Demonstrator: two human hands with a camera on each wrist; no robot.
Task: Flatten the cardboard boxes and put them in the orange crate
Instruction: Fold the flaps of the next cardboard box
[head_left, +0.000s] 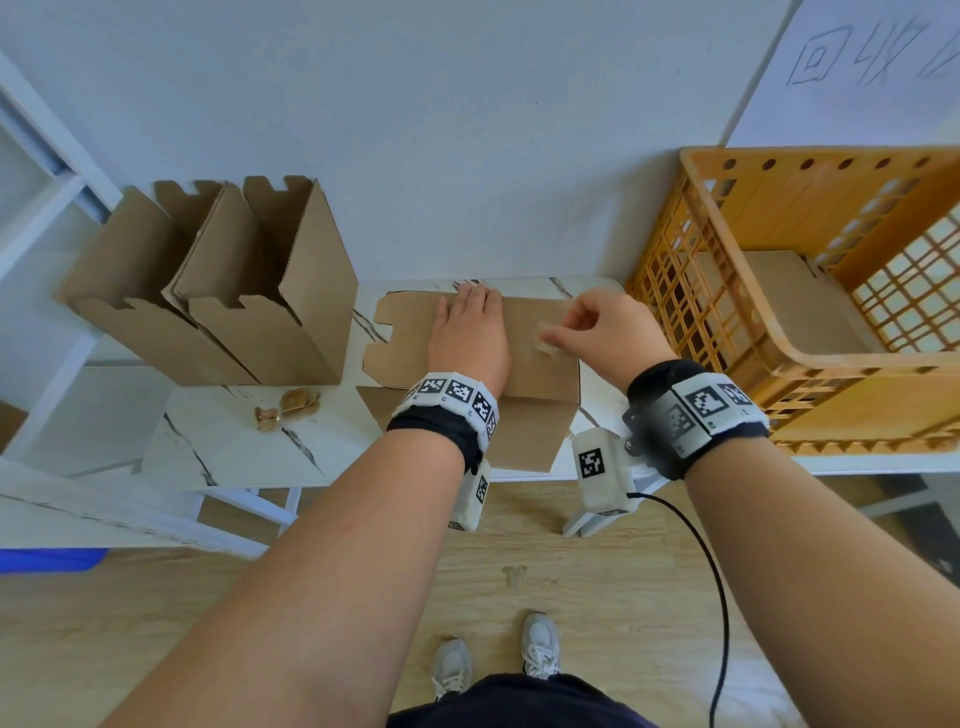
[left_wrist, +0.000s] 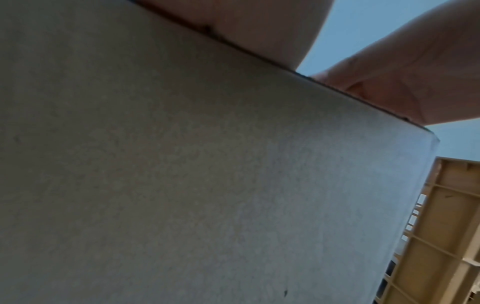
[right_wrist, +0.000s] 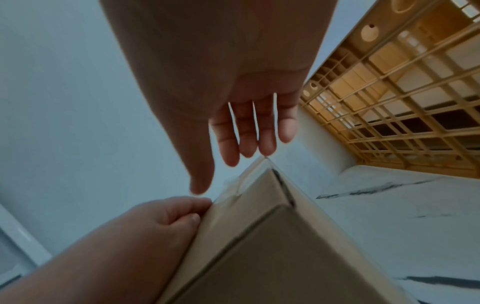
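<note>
A closed cardboard box (head_left: 530, 364) stands at the table's middle. My left hand (head_left: 470, 322) lies flat on its top and presses down. My right hand (head_left: 561, 338) pinches a strip of clear tape (head_left: 544, 332) between thumb and forefinger, lifted off the box top. In the right wrist view the tape (right_wrist: 231, 189) peels from the box (right_wrist: 272, 246) corner under the right hand's fingers (right_wrist: 244, 135). The box's side (left_wrist: 182, 164) fills the left wrist view. The orange crate (head_left: 810, 364) stands at the right with a flattened cardboard piece (head_left: 795, 306) inside.
Two open, upright cardboard boxes (head_left: 291, 312) (head_left: 130, 270) stand at the table's left against the wall. Crumpled tape scraps (head_left: 291, 405) lie on the marble-patterned table (head_left: 234, 447) in front of them. A black cable (head_left: 711, 571) hangs from my right wrist.
</note>
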